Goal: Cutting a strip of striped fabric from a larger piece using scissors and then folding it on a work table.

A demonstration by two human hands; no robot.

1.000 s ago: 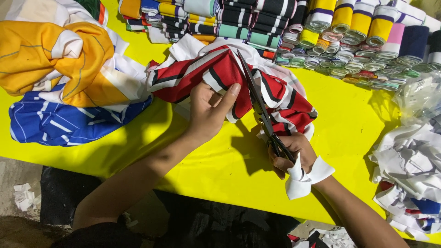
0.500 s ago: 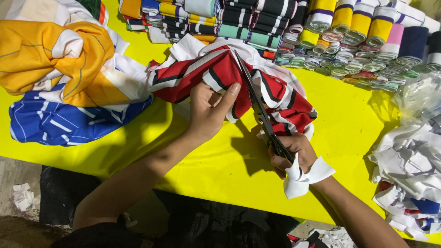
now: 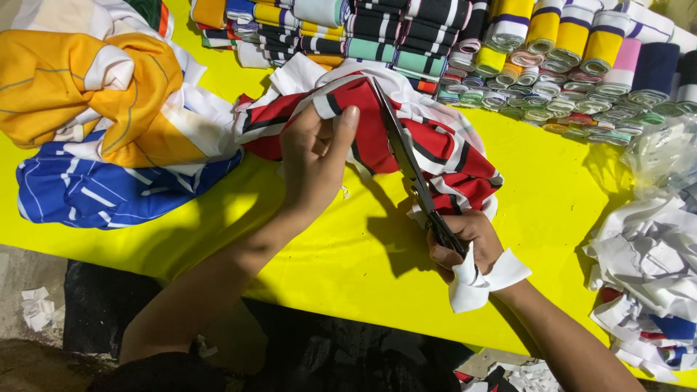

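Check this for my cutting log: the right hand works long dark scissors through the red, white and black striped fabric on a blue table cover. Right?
Not quite. The head view shows the table cover is bright yellow, not blue. The rest holds: the right hand works the long dark scissors through the red, white and black striped fabric.

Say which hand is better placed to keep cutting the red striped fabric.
Right. The right hand already grips the scissors, blades lying over the red striped fabric. The left hand lies flat on that cloth, holding it down.
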